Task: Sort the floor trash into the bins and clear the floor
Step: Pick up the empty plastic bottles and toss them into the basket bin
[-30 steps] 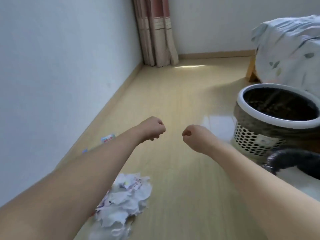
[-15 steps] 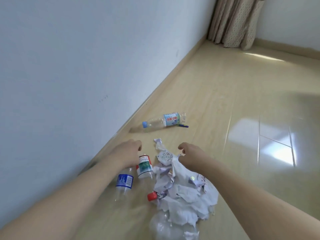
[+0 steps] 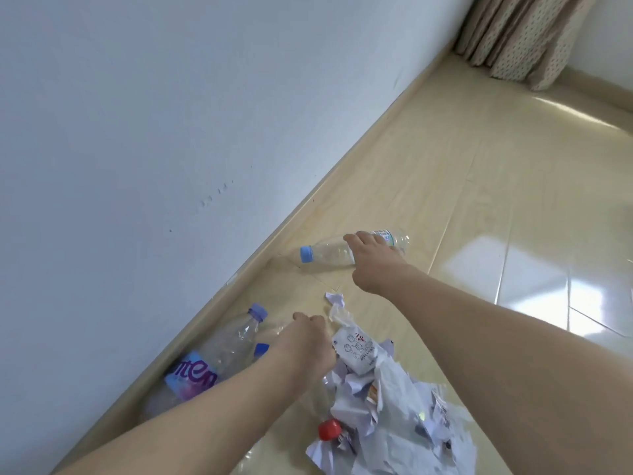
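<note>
A: What is the room like, from the left across?

B: A plain white wall (image 3: pixel 171 114) fills the side beyond the left hand (image 3: pixel 305 341), meeting a glossy pale wood-look floor (image 3: pixel 479 200) along a beige skirting board (image 3: pixel 308 207). Far ahead of the right hand (image 3: pixel 373 258) hangs a dotted beige curtain (image 3: pixel 527 36).

A: And the trash?

B: Just left of the left hand lies a large clear plastic bottle with a purple label and pale blue cap (image 3: pixel 212 361), against the skirting. A second blue cap (image 3: pixel 262 347) shows at the left wrist. The left hand's fingers are curled downward; I cannot tell whether they grip anything. Just right of it sits a heap of crumpled white paper (image 3: pixel 387 406), with a red bottle cap (image 3: pixel 329 429) at its near edge.

A: The right hand?

B: It reaches further out, fingers curved over a clear plastic bottle with a blue cap (image 3: pixel 325 253) lying on its side, cap toward the wall.

A: Room to move?

B: Bare shiny floor spreads right of the right arm; the wall closes the left side.
</note>
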The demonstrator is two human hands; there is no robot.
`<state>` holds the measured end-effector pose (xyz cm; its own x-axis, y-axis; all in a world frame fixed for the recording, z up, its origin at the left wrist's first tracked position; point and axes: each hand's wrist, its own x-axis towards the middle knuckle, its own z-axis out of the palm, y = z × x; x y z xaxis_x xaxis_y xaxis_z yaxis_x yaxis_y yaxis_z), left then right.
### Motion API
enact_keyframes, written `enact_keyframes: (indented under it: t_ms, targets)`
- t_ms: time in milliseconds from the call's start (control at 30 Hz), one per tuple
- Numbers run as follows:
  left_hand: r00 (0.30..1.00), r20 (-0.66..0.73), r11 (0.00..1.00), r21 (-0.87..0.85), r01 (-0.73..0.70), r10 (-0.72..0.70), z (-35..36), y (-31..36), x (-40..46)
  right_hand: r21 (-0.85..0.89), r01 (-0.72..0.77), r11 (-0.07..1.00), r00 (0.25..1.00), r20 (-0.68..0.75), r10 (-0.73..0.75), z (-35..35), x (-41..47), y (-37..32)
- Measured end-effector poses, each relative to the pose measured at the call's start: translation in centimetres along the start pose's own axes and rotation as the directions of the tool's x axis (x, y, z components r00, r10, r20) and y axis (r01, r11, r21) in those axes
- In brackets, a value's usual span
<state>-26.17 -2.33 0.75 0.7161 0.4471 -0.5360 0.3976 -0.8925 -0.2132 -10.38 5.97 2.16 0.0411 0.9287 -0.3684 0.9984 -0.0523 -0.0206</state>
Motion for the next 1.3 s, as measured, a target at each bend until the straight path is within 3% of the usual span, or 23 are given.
enact_keyframes:
  t_ms: [200, 367, 600, 700, 800, 933, 1067, 1233, 1300]
  targets:
    - [0.994, 0.084, 0.966, 0.244, -0.086, 0.067, 0.8, 1.0, 1.2, -0.105, -0.038, 0.994, 0.999, -0.025, 0.036, 1.6, 3.8, -0.8]
    - [0.992, 0.109, 0.941, 0.324, -0.097, 0.065, 0.8, 1.3, 1.5, -0.239, -0.052, 0.970, 0.999, -0.005, 0.052, 3.0, 4.3, -0.7]
    - [0.992, 0.091, 0.908, 0.403, -0.116, 0.086, 1.3, 1.6, 1.6, -0.247, 0.018, 0.969, 0.999, -0.043, -0.030, 2.1, 3.3, -0.3]
    - [0.995, 0.093, 0.914, 0.398, -0.076, 0.043, 1.6, 2.0, 2.7, -0.145, 0.008, 0.989, 0.995, -0.100, -0.022, -0.3, 1.7, -0.2]
    - [0.970, 0.242, 0.968, 0.232, -0.095, 0.037, 1.0, 1.0, 3.8, 0.033, -0.010, 0.999, 0.987, -0.162, 0.015, -3.4, -0.8, 0.5]
    - [0.989, 0.107, 0.961, 0.268, 0.072, -0.104, -0.2, -0.6, 1.4, 0.263, -0.051, 0.963, 0.954, -0.274, 0.125, -8.0, -6.0, 3.0]
    - [0.995, 0.062, 0.926, 0.375, 0.051, -0.080, -4.5, -1.5, -1.4, 0.666, -0.032, 0.745, 0.907, -0.294, 0.301, -11.5, -11.3, 7.7]
    - [0.948, 0.180, 0.800, 0.590, 0.110, -0.263, -13.2, -0.1, -3.1, 0.833, -0.042, 0.552, 0.862, -0.249, 0.442, -13.1, -19.4, 16.5]
    - [0.901, 0.250, 0.802, 0.577, 0.156, -0.356, -17.1, 1.6, -3.4, 0.862, -0.045, 0.505, 0.847, -0.235, 0.478, -13.4, -22.0, 19.6]
